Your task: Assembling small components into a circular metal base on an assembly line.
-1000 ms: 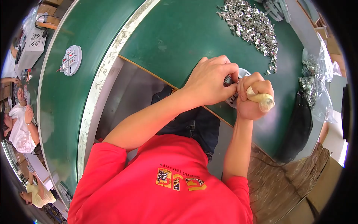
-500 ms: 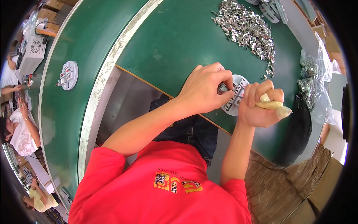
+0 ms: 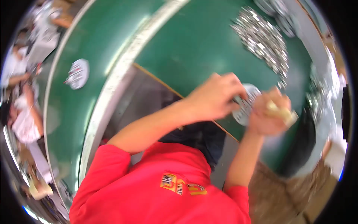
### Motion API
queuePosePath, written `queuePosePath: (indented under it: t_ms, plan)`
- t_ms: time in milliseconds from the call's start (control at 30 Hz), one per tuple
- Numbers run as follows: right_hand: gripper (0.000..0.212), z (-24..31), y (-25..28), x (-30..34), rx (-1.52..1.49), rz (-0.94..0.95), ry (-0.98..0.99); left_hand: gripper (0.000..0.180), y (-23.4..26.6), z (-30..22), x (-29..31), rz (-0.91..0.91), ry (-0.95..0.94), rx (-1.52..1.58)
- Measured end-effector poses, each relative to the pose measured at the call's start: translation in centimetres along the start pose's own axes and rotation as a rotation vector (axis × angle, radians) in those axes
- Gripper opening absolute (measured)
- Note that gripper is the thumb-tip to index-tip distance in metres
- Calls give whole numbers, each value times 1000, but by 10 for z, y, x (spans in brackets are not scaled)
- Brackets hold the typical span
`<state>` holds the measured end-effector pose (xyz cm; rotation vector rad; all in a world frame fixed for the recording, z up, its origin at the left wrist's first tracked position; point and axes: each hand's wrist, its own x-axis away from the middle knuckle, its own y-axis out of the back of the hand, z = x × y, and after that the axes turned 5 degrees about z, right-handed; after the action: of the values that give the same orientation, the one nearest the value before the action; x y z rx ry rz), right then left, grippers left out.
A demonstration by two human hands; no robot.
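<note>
A round white plastic piece with slots and small metal parts lies on the green table, between my hands. My left hand is at its left edge, thumb and fingers closed in a pinch; motion blur hides what they hold. My right hand is closed in a fist at the piece's right side. It grips a tool with a pale yellow handle; the handle's end sticks out to the right. The tool's thin shaft is lost in the blur.
A heap of small shiny metal clips lies beyond my hands. Grey-white plastic parts are at the far right. Another round white piece rests across the pale divider. Clear bags hang at right. People sit at left.
The whole view has shifted and blurred, with the scene moving right and slightly down in the picture. Both hands stay beside the round white piece, still closed.
</note>
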<state>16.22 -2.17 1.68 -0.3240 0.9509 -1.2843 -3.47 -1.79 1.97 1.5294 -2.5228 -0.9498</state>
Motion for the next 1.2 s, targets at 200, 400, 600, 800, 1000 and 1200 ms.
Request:
queuePosePath:
  t_ms: [200,400,600,800,1000,1200]
  plan:
    - [38,54,-71,11,-146,-108,119,29,136,-38,86,-182,8,-26]
    - [42,62,-108,0,-294,-22,7,21,345,-10,203,-1069,421,-293]
    - [42,71,-116,-5,-235,-27,10,44,526,81,378,-1365,804,-779]
    - [58,77,-130,-3,-340,8,-63,71,495,80,370,-1217,958,-642]
    - [49,71,-122,1,-282,33,-77,92,393,-21,329,-598,863,-539]
    - [39,74,-107,-16,-151,-3,-186,96,334,-23,256,-488,762,-668]
